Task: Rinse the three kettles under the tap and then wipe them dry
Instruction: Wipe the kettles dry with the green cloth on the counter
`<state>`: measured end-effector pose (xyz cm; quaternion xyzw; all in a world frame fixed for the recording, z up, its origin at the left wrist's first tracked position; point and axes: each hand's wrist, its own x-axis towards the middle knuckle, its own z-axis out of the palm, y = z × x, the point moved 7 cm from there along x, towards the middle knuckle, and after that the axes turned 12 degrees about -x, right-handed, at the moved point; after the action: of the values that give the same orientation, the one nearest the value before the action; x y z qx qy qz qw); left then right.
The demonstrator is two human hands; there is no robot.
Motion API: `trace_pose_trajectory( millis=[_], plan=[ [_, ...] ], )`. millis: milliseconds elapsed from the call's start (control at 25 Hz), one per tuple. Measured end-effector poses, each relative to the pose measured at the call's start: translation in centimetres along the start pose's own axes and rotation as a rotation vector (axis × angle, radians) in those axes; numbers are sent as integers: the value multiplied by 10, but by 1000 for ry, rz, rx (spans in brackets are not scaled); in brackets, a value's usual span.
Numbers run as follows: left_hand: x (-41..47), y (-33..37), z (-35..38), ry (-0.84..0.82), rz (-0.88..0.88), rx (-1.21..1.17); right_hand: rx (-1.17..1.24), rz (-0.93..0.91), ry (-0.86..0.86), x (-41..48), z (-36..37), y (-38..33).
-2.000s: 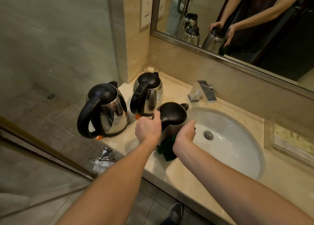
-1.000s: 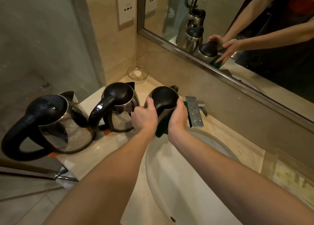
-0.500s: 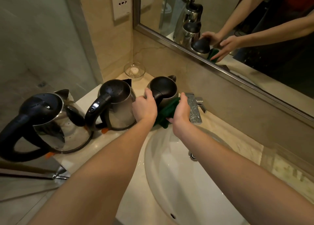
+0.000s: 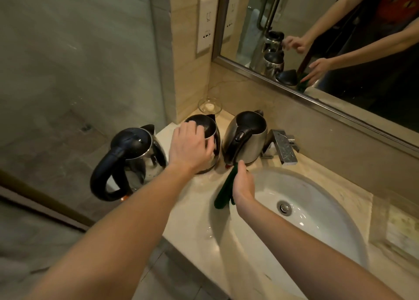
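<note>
The right kettle [image 4: 247, 139] stands upright at the sink's [image 4: 328, 227] back-left rim. The middle kettle [image 4: 213, 141] is just beyond it, and the left kettle [image 4: 136, 157] is farthest from the sink. The left hand [image 4: 190, 146] curls over the middle kettle's top. The right hand [image 4: 243, 183] grips a green cloth [image 4: 223, 192] hanging over the sink's left rim.

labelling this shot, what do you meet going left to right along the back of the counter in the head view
left kettle → middle kettle → right kettle → tap
</note>
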<state>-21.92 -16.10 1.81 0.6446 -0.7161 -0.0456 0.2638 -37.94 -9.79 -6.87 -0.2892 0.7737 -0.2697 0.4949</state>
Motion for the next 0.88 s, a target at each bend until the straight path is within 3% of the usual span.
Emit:
trace_pose_trajectory(
  millis=[240, 480, 640, 880],
  plan=[
    [-18, -75, 25, -105, -668, -644, 142, 77, -79, -23, 16, 14],
    [-30, -64, 38, -173, -837, -871, 146, 81, -90, -35, 10, 22],
    [-52, -57, 36, -119, -877, -913, 165, 81, -73, -42, 7, 24],
    [-84, -53, 29, -107, -892, -933, 411, 132, -145, -62, 27, 16]
  ],
)
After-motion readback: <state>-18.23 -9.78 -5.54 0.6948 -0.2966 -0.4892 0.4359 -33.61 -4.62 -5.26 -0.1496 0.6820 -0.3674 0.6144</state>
